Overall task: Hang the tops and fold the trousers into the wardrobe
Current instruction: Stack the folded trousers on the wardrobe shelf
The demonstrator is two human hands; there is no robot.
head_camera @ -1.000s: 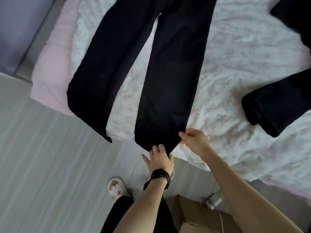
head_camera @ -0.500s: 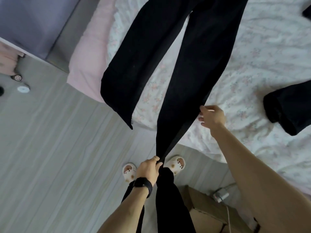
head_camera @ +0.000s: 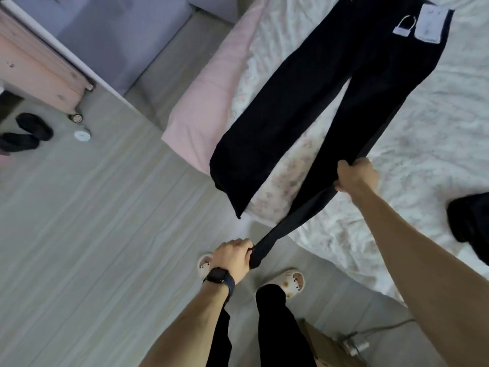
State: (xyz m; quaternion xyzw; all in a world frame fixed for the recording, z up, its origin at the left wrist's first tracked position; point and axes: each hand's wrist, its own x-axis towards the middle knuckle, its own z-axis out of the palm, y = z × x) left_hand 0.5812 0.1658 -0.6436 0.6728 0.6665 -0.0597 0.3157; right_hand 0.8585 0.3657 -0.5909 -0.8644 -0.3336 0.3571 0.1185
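Black trousers (head_camera: 312, 102) lie lengthwise on the bed (head_camera: 436, 128), waist at the far end with a white label showing. Their left leg hangs over the bed's near edge. The right leg is pulled taut off the bed toward me. My left hand (head_camera: 232, 254) grips the hem of that leg, low over the floor. My right hand (head_camera: 356, 176) grips the same leg higher up, at the bed's edge. A second dark garment (head_camera: 471, 223) lies at the right edge of the bed.
A pink mattress side (head_camera: 201, 112) faces the grey floor (head_camera: 92, 234). A pink wheeled cabinet (head_camera: 39, 72) and black slippers (head_camera: 26, 133) sit at left. A cardboard box (head_camera: 328, 348) and a charger with cable (head_camera: 356, 345) lie by my feet.
My left hand has drawn the hem back off the bed and the leg has tightened. My right hand slid up the leg and closed round it. The view swung left.
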